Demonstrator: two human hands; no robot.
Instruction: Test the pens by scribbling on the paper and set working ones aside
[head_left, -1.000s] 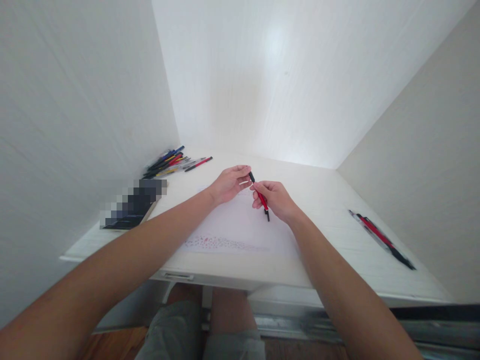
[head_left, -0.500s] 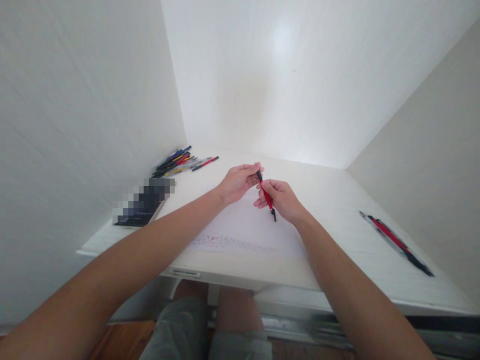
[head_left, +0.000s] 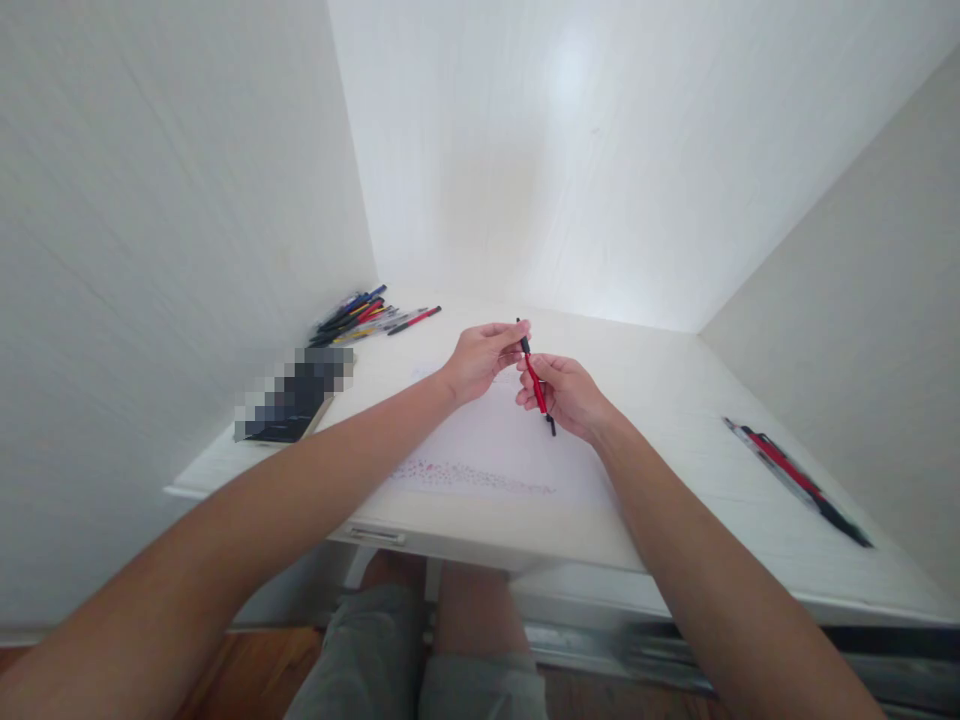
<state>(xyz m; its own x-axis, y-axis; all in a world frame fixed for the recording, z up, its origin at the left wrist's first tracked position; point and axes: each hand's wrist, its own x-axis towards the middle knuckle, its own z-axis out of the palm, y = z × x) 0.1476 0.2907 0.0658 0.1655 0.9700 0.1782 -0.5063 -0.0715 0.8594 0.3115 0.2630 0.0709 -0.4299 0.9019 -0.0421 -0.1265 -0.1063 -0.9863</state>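
Observation:
A red pen (head_left: 537,386) with black ends is held slanted above a sheet of white paper (head_left: 480,440). My left hand (head_left: 486,358) pinches its black upper end between thumb and fingers. Around the red barrel, my right hand (head_left: 566,392) is closed, just below the left one. A thin black piece sticks out under the right hand at the pen's lower end; whether it is a clip or a cap I cannot tell. Small dark and reddish marks run along the near part of the paper.
A pile of pens (head_left: 356,318) lies at the back left, with a red pen (head_left: 415,320) beside it. Nearer, a dark flat object (head_left: 289,405) is partly blurred out. Several pens (head_left: 799,482) lie at the right. White walls enclose the desk (head_left: 667,480).
Both hands stay on the red pen. A thin dark tip now shows above the left fingers, and the black upper part sits slightly differently against the red barrel. The view has shifted slightly.

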